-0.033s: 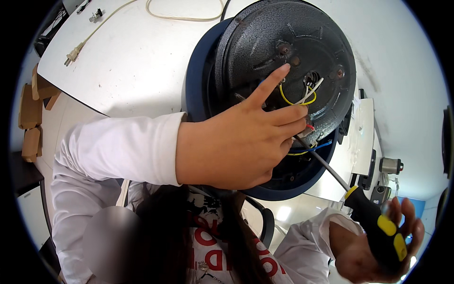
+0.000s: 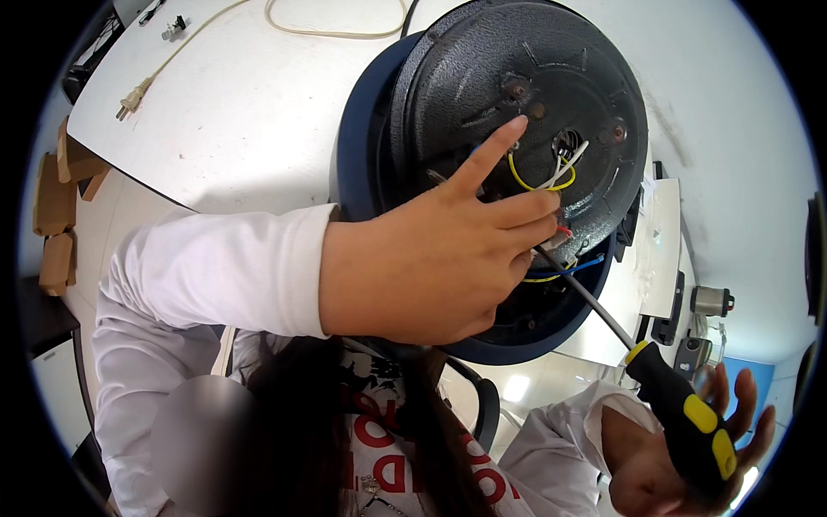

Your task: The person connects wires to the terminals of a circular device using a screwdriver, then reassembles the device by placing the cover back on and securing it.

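Observation:
A round black metal plate (image 2: 573, 69) rests, offset, over a dark blue round housing (image 2: 357, 129). My left hand (image 2: 431, 271) lies across the plate's near side, index finger stretched out on it. Its other fingers bend down around a small part they mostly cover, and the thumb is hidden. My right hand (image 2: 646, 478) holds a black-and-yellow screwdriver (image 2: 668, 401), the handle against the palm and some fingertips lifted away. The shaft slants up to my left fingers, which hide its tip. A yellow wire (image 2: 523, 183), a white wire (image 2: 575, 162) and a blue wire (image 2: 590, 264) show beside them.
On the white table (image 2: 250, 112), a beige cord with a plug (image 2: 131, 101) lies to the left, near a small metal piece (image 2: 175, 28). Cardboard boxes (image 2: 53, 198) stand at the far left. A metal canister (image 2: 711, 301) sits at the right.
The screwdriver handle has turned slightly in my right hand, and those fingers have shifted a little. My left hand stays in place on the plate.

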The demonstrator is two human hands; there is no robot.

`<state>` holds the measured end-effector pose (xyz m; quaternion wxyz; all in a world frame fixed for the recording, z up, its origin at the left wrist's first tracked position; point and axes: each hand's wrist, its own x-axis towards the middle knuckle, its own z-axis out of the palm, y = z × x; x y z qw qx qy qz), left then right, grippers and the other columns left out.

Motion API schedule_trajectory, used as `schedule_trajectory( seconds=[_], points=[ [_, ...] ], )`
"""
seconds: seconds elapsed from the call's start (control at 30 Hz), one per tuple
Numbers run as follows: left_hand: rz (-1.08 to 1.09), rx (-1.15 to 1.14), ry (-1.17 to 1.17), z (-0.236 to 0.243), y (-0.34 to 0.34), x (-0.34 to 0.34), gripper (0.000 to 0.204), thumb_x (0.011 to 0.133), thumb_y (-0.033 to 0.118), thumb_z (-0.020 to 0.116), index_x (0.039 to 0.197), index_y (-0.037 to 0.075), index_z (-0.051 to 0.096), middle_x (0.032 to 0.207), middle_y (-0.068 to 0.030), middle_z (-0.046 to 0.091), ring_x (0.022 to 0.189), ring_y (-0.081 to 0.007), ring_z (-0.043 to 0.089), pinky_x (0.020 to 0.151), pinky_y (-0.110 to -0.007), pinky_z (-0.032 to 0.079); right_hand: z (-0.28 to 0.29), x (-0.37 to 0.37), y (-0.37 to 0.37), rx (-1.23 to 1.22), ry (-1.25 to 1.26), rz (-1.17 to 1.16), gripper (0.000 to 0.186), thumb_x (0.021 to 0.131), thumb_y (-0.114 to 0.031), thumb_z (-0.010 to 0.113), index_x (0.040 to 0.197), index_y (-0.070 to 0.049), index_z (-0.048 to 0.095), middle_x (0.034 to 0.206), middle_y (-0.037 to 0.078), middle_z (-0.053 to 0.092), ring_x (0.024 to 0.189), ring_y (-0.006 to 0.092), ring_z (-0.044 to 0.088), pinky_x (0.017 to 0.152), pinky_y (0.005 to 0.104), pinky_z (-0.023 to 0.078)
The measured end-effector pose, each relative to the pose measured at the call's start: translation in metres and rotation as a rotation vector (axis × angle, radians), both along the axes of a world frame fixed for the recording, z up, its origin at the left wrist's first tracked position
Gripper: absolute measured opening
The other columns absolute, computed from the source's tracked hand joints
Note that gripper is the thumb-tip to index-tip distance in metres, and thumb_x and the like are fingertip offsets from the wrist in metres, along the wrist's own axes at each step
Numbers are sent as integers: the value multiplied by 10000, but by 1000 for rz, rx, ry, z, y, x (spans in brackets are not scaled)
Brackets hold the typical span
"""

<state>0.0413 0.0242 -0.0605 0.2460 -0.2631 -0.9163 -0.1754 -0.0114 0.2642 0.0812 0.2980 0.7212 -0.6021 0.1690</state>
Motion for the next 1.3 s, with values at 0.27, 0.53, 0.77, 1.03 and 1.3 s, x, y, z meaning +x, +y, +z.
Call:
schedule_trajectory(
  seconds=[0.27,0.53,0.77,1.03,1.3],
  points=[
    [13,-41,-1,-1,0,1,377,740,281,676,1037,51,708,1184,-111,586,1294,-214,436,1106,-713,65,-21,18,15,-71,-257,87,472,930,-165,622,1288,-19,351,1143,285,522,921,435,658,753,362,628],
    [4,-19,2,-1,1,1,385,758,288,662,1051,42,703,1186,-119,577,1308,-214,414,1103,-710,60,-14,18,10,-177,56,-353,446,980,-375,463,1295,-66,395,1212,254,520,960,418,655,773,463,596],
    [38,-39,-27,-4,-4,6,386,761,280,655,1057,35,696,1193,-127,569,1312,-227,410,1102,-708,64,-1,30,32,61,-290,-441,585,966,-361,440,1440,-83,241,1325,318,381,1097,447,529,836,475,523],
    [34,-43,-33,-4,-5,7,384,778,276,645,1066,26,691,1211,-135,557,1319,-236,399,1099,-710,69,10,27,45,151,-948,-297,410,994,-294,509,1180,65,438,861,230,574,528,244,563,467,220,459],
    [2,-19,-4,-1,-6,6,384,791,278,636,1073,23,688,1205,-139,554,1314,-242,402,1096,-715,71,13,38,14,248,-180,-309,531,966,-358,403,1424,-115,284,1425,317,292,1222,476,498,929,533,521]
  ],
)
